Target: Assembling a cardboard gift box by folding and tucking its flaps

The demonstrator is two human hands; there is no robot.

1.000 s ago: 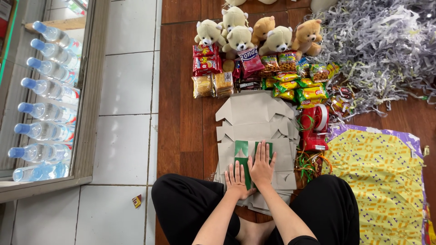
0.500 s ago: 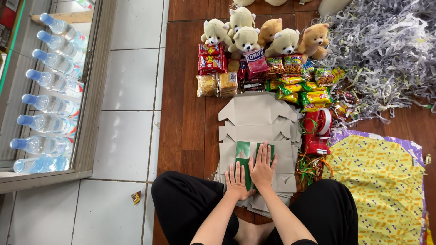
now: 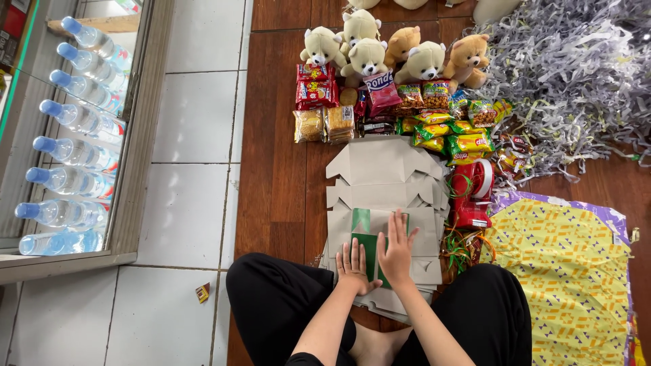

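Lower centre of frame — left hand and right hand both lie flat, fingers spread, palms down, gripping nothing, pressing on a green folded paper sheet. That sheet rests atop a stack of flat grey cardboard box blanks on the brown wooden floor. Upper centre — plush teddy bears behind snack packets. Right: yellow patterned wrapping paper.

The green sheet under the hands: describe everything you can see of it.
The green sheet is a flat, thin, paper-like piece, dark green with a lighter green upper part. It lies on top of the stack of flattened cardboard boxes, in front of the seated person's crossed legs. Both hands press flat on it: the left hand at its lower left, the right hand covering its right side, so its full outline is hidden.
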